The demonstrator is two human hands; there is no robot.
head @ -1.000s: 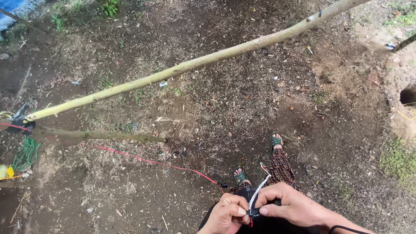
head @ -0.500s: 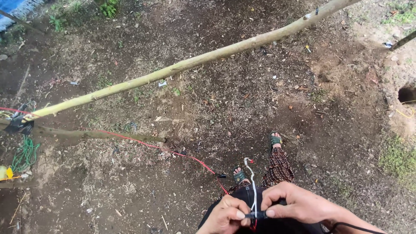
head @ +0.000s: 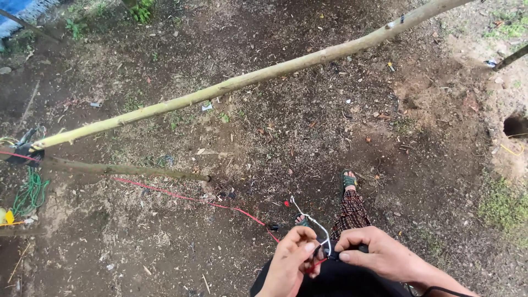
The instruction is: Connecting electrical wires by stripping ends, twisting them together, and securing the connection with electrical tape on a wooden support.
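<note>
At the far left edge of the frame we are seeing a tangle of thin green cord (head: 30, 192) lying on the bare soil, with a small yellow object (head: 8, 216) beside it that is too small to identify. Just above, a dark binding (head: 25, 149) is joining two rough poles: the long pale pole (head: 247, 80), smooth and yellowish, is slanting up to the upper right corner and running out of the frame, while the shorter brown pole (head: 126, 170), barky and dull, is lying almost level. A thin red cord (head: 192, 199) is trailing from the left across the crumbly dirt ground (head: 275, 137), strewn with chips and twigs, toward the lower centre.

There our left hand (head: 289, 264) is pinching closed around the red cord and a stiff white wire (head: 313, 223), which is looping upward in a narrow arch. Our right hand (head: 379, 256) is curling shut on a small dark object that we cannot make out, its fingers hiding it. Both wrists are cut off by the bottom edge. Behind the hands, a checked trouser leg (head: 349, 212) and a green sandal (head: 348, 180) are showing. At the right edge, a dark hole (head: 516, 126) is opening in a pale mound of earth.
</note>
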